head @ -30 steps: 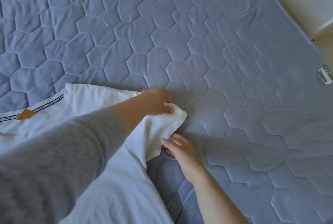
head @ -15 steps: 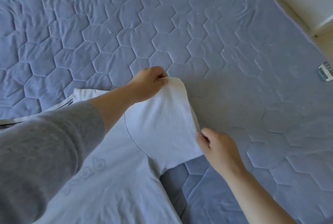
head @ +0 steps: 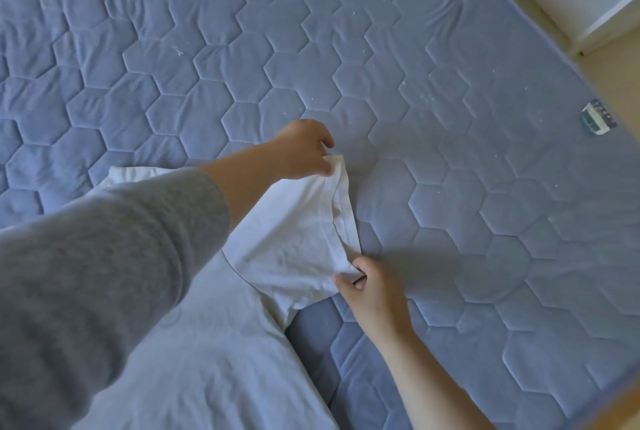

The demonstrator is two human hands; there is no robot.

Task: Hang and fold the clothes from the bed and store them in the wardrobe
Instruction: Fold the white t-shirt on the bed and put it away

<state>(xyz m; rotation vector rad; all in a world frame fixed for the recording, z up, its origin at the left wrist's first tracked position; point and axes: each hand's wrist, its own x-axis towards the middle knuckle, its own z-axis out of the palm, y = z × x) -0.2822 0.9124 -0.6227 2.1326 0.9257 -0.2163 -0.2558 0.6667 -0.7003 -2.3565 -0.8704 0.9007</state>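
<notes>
One white T-shirt [head: 214, 343], soft thin knit, lies flat on the bed [head: 450, 187] at lower left, its body running off the bottom edge of the view. One short sleeve [head: 294, 239] is spread out toward the middle of the bed, creased, with a stitched hem band along its outer edge. Left hand [head: 304, 149] pinches the far corner of that hem, thumb and fingers closed on the cloth. Right hand [head: 374, 287] pinches the near corner the same way, fingertips clamped on the fabric. Left forearm in a grey marled knit sleeve [head: 104, 273] crosses over the shirt body. Bed surface is a blue-grey quilted cover stitched in hexagons, slightly puffy, with small white lint specks and a patch of wrinkles toward the upper right. Wide bare stretch of cover beyond and to the right of the sleeve. Bed edge runs diagonally at upper right; pale floor and a white panel past it. One small blue-and-white object [head: 598, 121] sits at the right edge, too small to identify.
</notes>
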